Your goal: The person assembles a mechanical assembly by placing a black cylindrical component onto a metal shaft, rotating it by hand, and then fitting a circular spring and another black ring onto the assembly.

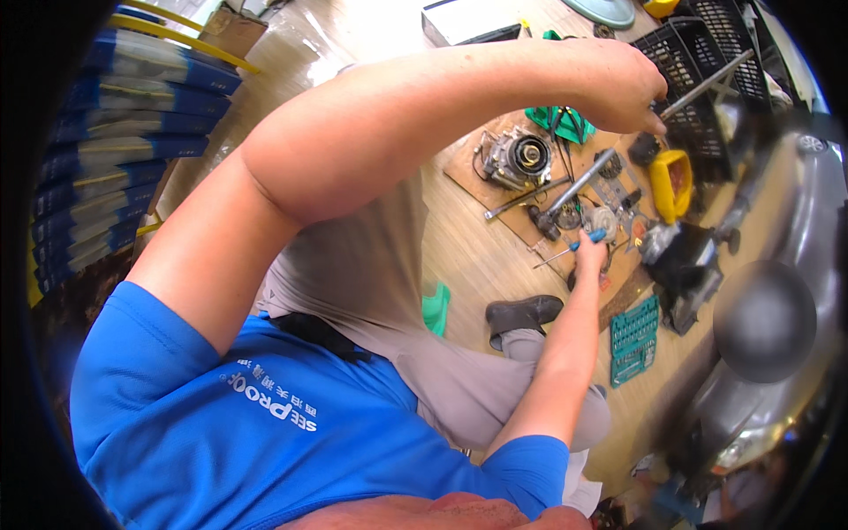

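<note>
My left hand point(627, 88) reaches over from the upper left, fingers curled by a long grey metal bar point(707, 86) that runs on to the upper right. The bar appears to be in its grip. My right hand point(590, 253) is closed around a screwdriver point(597, 236) with a blue handle, its thin shaft pointing left. Just beyond that hand lies a round metal part point(601, 221). A thick grey tube point(581, 184) slants between the hands, its lower end at a dark metal fitting point(544, 221). Whether tube and bar join cannot be told.
A metal mechanical unit point(517, 159) with a round black pulley sits on a brown board point(468, 172). Nearby are a yellow container point(671, 185), black crates point(680, 62), a green socket set case point(634, 340) and a dark car point(795, 265). Blue-white boxes point(132, 124) are stacked left.
</note>
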{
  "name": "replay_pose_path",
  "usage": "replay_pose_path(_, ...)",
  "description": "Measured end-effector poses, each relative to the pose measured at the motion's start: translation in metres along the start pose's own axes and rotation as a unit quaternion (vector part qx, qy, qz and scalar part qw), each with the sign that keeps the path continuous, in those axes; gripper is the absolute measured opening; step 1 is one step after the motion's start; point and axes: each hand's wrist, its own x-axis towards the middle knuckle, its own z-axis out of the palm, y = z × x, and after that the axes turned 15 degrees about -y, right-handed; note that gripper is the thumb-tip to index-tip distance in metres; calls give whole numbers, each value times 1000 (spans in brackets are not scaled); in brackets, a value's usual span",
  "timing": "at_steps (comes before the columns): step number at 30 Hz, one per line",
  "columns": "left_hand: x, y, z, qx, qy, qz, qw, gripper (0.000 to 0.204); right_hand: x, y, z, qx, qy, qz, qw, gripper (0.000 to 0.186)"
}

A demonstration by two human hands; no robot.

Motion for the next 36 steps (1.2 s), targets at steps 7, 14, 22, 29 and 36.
replay_pose_path(7,-3,12,-2,40,-101,-14,994,44,-40,77,13,151,9,256,955,35)
replay_pose_path(14,13,2,13,33,-92,51,994,43,-6,69,54,194,-18,215,957,35)
replay_pose_path(22,28,18,16,-6,-144,14,990,39,-11,100,-3,-82,178,302,933,76)
replay_pose_path(29,34,23,18,-7,-202,31,979,39,-21,131,-33,-45,195,349,915,108)
replay_pose_path(36,29,26,21,16,-188,40,981,41,-12,93,-25,-12,158,367,917,117)
